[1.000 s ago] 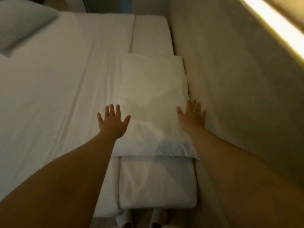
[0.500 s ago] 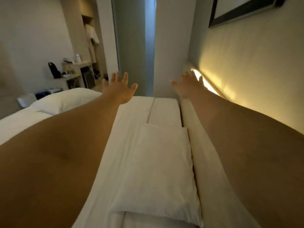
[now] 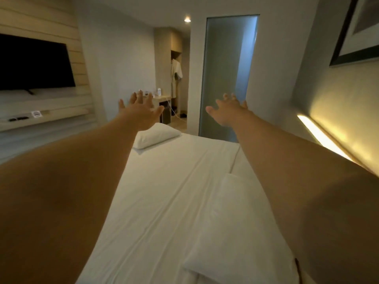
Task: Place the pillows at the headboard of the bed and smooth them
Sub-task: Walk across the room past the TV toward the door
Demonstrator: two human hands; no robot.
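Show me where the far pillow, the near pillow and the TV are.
far pillow [image 3: 156, 135]: head view, middle of its top face.
near pillow [image 3: 235, 232]: head view, middle of its visible top, left of the right forearm.
TV [image 3: 32, 64]: head view, centre of the dark screen.

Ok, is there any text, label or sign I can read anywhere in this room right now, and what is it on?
No text is readable.
Small white sign on the shelf under the TV: dark mark, too small and blurred to read.
Framed picture on the right wall: no legible writing.
Items on the far desk: too small to read.
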